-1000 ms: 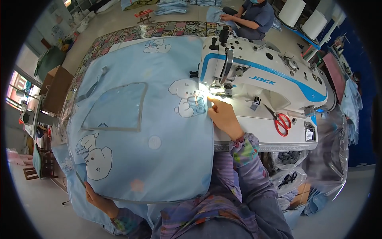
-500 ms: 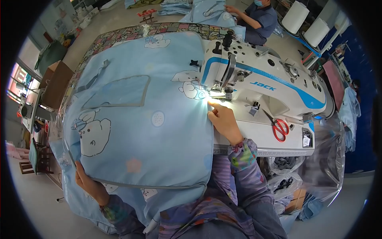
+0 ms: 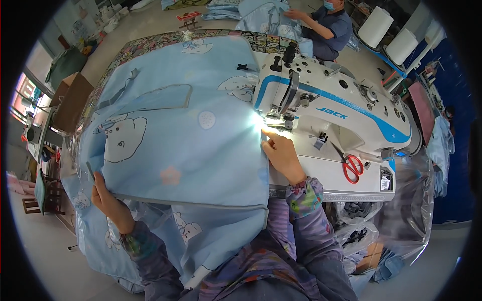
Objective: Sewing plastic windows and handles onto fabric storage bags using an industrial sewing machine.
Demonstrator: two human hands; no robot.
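Note:
A large light blue fabric panel (image 3: 165, 145) with dog prints, a pocket and grey edge binding lies across the table. Its right edge runs under the head of a white and blue sewing machine (image 3: 326, 100), where a bright lamp washes out the needle area. My right hand (image 3: 282, 154) is closed at that edge, index finger stretched close to the needle and thumb bent against the cloth. At the panel's near left corner, my left hand (image 3: 111, 203) grips the bound edge; some of its fingers are hidden. More of the same blue cloth (image 3: 216, 226) hangs over my lap.
Red-handled scissors (image 3: 353, 168) lie on the machine bed, with a small dark clip (image 3: 320, 140) beside them. White thread cones (image 3: 375, 24) stand at the back right. Another person (image 3: 329, 25) handles blue cloth beyond the table. A cardboard box (image 3: 73, 103) stands at left.
The panel has shifted away from me at its near edge, bunching near the pocket. My left hand has moved up and forward with it. The right hand stays nearly in place.

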